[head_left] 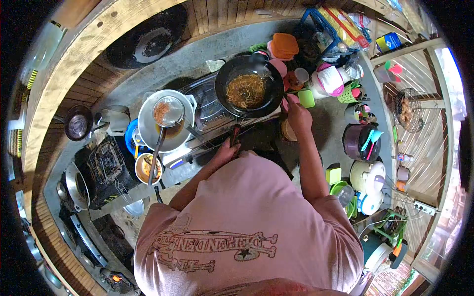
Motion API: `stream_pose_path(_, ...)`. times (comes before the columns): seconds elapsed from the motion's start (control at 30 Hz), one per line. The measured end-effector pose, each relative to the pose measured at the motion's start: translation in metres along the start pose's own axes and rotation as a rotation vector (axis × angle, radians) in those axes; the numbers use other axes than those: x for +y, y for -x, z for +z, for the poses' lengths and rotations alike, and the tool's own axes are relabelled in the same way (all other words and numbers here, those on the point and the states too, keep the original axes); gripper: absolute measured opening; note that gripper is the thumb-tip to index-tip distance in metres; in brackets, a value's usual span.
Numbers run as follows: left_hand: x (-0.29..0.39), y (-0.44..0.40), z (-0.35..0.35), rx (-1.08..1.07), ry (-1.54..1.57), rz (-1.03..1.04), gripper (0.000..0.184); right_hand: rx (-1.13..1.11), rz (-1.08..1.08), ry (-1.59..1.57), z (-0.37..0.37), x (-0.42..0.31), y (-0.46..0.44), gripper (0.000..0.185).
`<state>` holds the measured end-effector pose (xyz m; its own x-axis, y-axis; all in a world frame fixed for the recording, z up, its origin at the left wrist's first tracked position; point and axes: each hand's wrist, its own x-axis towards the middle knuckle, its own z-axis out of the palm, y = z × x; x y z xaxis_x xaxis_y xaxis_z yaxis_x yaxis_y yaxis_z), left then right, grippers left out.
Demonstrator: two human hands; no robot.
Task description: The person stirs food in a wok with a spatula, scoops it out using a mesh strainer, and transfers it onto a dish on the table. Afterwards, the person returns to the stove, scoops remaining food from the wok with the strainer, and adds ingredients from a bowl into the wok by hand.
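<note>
A black wok (254, 101) stands on the gas stove (205, 98), with browned, noodle-like strands of food (246, 90) in it. My left hand (228, 150) is closed around the wok's dark handle (236, 133) in front of my body. To the right of the wok, my right hand (299, 117) is closed on the handle of a utensil (292, 100) that reaches over the wok; its far end is hard to make out. On the left, a large silver pot (145, 121) holds dark liquid, and a strainer ladle (169, 109) with reddish-brown bits rests across it.
A small bowl (143, 168) of food sits below the silver pot. A second stove (101, 165) is at the left. Green and orange containers (284, 46), a rice cooker (363, 176) and a dark pot (356, 139) line the right side. A wire basket (409, 111) hangs on the wall.
</note>
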<state>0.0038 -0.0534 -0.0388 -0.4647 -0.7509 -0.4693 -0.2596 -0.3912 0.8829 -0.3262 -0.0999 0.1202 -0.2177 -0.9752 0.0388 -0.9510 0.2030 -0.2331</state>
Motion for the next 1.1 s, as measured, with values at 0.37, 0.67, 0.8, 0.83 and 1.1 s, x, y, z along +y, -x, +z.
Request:
stream_pose_path(0.37, 0.024, 0.01, -0.001, 0.025, 0.088, 0.056, 0.03, -0.45, 0.459, -0.711, -0.005, -0.03, 0.005, 0.023)
stream_pose_path(0.67, 0.057, 0.024, -0.008, 0.023, -0.101, -0.066, 0.037, -0.124, -0.225, -0.457, -0.009, -0.012, 0.009, 0.028)
stream_pose_path(0.8, 0.038, 0.017, -0.007, 0.011, -0.033, -0.08, 0.036, -0.126, -0.1, -0.055, -0.03, -0.021, 0.001, 0.029)
stream_pose_path(0.83, 0.033, 0.016, -0.007, -0.011, 0.027, -0.09, 0.036, -0.072, -0.03, -0.001, -0.031, -0.022, -0.001, 0.029)
stream_pose_path(1.1, -0.005, -0.002, -0.006, -0.063, 0.117, -0.037, 0.033, 0.042, -0.02, -0.228, 0.032, -0.001, -0.013, 0.027)
